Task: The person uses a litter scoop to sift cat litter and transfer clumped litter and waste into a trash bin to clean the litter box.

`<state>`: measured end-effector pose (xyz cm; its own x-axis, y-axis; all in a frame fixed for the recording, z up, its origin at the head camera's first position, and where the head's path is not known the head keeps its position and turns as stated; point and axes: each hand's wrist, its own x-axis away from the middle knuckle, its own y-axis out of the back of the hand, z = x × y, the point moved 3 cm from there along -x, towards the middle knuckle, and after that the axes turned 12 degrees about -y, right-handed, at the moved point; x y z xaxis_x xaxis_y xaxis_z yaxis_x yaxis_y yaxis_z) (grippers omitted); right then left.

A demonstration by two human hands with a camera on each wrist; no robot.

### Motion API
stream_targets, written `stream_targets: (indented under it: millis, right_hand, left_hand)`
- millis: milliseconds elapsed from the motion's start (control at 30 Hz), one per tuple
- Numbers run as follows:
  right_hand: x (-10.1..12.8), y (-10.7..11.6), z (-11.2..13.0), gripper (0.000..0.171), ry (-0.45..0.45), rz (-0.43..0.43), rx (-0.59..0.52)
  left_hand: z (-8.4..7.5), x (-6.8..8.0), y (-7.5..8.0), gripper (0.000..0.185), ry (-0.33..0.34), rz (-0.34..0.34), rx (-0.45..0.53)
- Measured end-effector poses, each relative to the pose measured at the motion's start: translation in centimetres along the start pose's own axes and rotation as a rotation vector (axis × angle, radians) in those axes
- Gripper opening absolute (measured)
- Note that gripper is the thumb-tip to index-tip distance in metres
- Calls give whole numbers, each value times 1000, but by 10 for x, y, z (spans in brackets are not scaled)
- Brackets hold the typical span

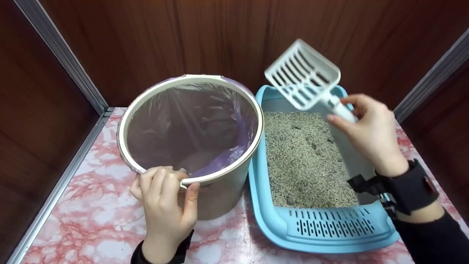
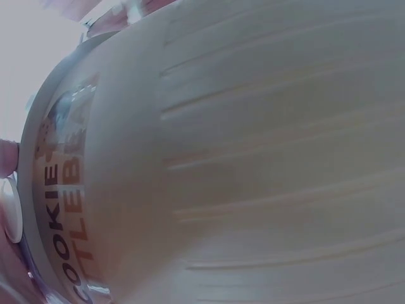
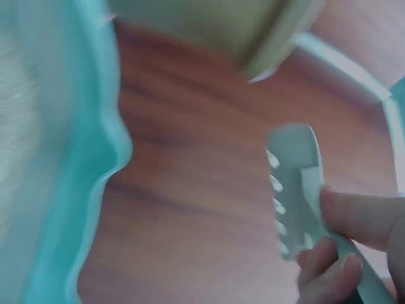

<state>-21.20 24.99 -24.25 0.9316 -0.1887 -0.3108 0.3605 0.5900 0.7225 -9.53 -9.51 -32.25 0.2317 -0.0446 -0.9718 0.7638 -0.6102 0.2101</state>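
A cream bin [image 1: 220,190] lined with a purple bag [image 1: 198,121] stands on the pink marbled tabletop. My left hand [image 1: 165,194] grips its near rim [image 1: 220,176], thumb outside and fingers over the edge. In the left wrist view the bin's ribbed side [image 2: 253,164] fills the frame, a fingertip [image 2: 7,158] at the left. A blue litter tray [image 1: 322,229] full of grey litter [image 1: 304,161] sits to the right. Above its far end my right hand [image 1: 370,132] holds a white slotted scoop [image 1: 302,75] by the handle, raised and empty. In the right wrist view, the scoop [image 3: 297,183] shows beside the tray's edge [image 3: 95,158].
Dark wood panels [image 1: 220,33] wall in the back and both sides, with metal trim [image 1: 62,55] at the corners. The marbled tabletop [image 1: 91,223] shows to the left of and in front of the bin.
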Motion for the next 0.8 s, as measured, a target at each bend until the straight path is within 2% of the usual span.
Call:
stream_targets:
  millis: [200,333,467,533,633,800]
  right_hand:
    - [10,-18,-39,27,66,307,282]
    - [21,-30,-47,16,91,528,483]
    - [29,-38,-50,9,116,676,589]
    - [32,-41,-50,7,123,715,612]
    - [36,-49,-49,8,154,725,613]
    - [44,-68,-43,26,221,629,581]
  left_hand:
    - [1,0,1,52,0,-2,-3]
    - [1,0,1,52,1,-2,-4]
    - [1,0,1,52,0,-4,-5]
    - [1,0,1,52,0,-3,-4]
    - [1,0,1,52,2,-1,4]
    - [1,1,1,51,6,2,10]
